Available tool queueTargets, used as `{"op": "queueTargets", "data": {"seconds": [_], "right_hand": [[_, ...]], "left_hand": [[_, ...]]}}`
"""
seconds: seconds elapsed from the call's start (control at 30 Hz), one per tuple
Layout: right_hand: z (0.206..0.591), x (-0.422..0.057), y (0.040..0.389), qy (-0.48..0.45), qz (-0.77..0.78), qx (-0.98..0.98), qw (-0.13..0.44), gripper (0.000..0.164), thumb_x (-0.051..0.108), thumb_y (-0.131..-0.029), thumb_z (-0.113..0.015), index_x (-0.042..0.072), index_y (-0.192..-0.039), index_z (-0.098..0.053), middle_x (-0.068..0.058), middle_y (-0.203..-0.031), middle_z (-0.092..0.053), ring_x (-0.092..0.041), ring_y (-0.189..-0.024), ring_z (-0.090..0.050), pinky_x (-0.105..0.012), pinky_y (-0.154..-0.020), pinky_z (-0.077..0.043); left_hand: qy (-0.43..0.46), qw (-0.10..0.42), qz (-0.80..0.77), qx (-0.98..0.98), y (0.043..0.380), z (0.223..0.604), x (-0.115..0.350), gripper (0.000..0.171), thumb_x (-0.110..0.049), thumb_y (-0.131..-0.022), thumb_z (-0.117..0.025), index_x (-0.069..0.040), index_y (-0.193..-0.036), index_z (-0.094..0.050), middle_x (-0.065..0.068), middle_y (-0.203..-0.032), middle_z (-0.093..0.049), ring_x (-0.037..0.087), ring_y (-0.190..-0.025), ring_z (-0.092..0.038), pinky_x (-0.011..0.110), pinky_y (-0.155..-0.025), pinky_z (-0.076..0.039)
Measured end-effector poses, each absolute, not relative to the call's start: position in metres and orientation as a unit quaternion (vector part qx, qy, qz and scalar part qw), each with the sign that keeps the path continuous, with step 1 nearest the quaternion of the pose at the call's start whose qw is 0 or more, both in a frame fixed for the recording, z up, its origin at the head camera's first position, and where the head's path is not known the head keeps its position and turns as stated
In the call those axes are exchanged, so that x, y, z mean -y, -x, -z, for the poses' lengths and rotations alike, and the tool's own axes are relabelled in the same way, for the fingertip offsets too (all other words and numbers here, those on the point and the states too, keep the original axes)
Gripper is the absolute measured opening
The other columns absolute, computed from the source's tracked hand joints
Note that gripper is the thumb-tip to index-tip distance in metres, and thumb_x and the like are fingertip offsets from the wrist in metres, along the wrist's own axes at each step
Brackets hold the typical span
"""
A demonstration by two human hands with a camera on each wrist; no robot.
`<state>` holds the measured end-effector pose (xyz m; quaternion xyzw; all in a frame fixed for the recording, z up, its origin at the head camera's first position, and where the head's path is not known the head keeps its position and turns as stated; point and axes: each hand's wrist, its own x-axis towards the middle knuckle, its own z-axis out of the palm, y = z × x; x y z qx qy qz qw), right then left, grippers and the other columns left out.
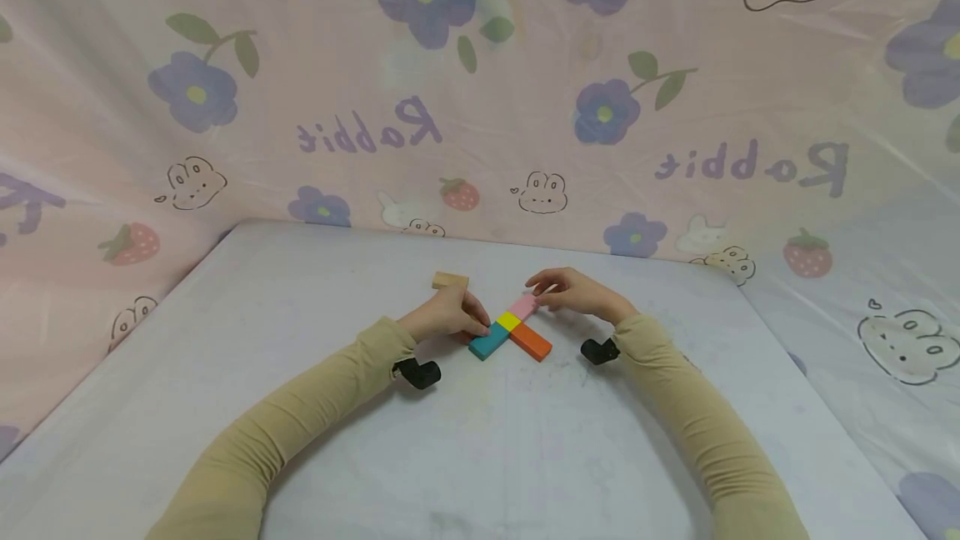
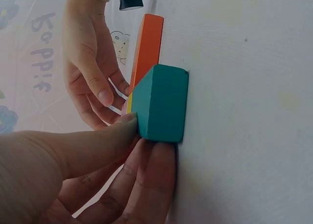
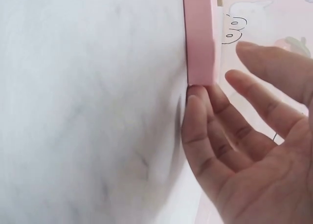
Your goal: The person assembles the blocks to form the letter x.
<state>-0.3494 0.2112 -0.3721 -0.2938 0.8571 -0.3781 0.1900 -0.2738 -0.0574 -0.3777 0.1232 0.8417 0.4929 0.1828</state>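
Note:
Small coloured blocks lie joined on the table: a yellow block (image 1: 509,322) in the middle, with a teal block (image 1: 489,341), a pink block (image 1: 523,305) and an orange block (image 1: 531,342) against its sides. My left hand (image 1: 447,312) is at the teal block's left side. In the left wrist view its thumb touches the upper edge of that block, while the other fingertips rest against the side below. At the pink block's outer end is my right hand (image 1: 577,292); the right wrist view shows fingertips touching this end, with thumb and index finger apart from it.
A plain wooden block (image 1: 450,280) lies behind my left hand, partly covered by it. Black wrist-worn pieces (image 1: 420,373) stick out under both sleeves. A printed sheet (image 1: 495,90) hangs around the white table (image 1: 480,457) at the back and sides.

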Motion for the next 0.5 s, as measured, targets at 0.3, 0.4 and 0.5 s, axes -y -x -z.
{"op": "queueTargets", "data": {"seconds": [0.3,0.4,0.5], "right_hand": [[0.3752,-0.2060,0.3499,0.269,0.384,-0.864,0.184,0.037,0.018,-0.093,-0.064,0.003,-0.126,-0.059,-0.012,-0.111,-0.061,-0.025,-0.089,-0.060,-0.035,-0.079,-0.053],[0.3753,-0.2046,0.3489,0.267,0.387,-0.864,0.178,0.037,0.017,-0.091,-0.066,0.001,-0.124,-0.060,-0.013,-0.108,-0.062,-0.024,-0.088,-0.059,-0.033,-0.077,-0.053],[0.3751,-0.2028,0.3480,0.265,0.386,-0.866,0.174,0.035,0.015,-0.090,-0.067,0.000,-0.122,-0.062,-0.013,-0.108,-0.062,-0.023,-0.086,-0.057,-0.033,-0.076,-0.053]], "left_hand": [[-0.128,0.180,-0.490,-0.843,0.2743,0.3777,0.0579,0.011,-0.008,-0.081,-0.077,-0.003,-0.090,-0.072,0.004,-0.087,-0.069,0.016,-0.070,-0.063,0.028,-0.066,-0.056],[-0.131,0.180,-0.491,-0.843,0.2749,0.3782,0.0583,0.011,-0.008,-0.081,-0.077,-0.003,-0.090,-0.072,0.004,-0.088,-0.069,0.016,-0.070,-0.063,0.028,-0.066,-0.056],[-0.134,0.180,-0.492,-0.842,0.2755,0.3788,0.0582,0.011,-0.008,-0.081,-0.076,-0.002,-0.090,-0.072,0.004,-0.088,-0.069,0.016,-0.070,-0.063,0.028,-0.066,-0.056]]}}
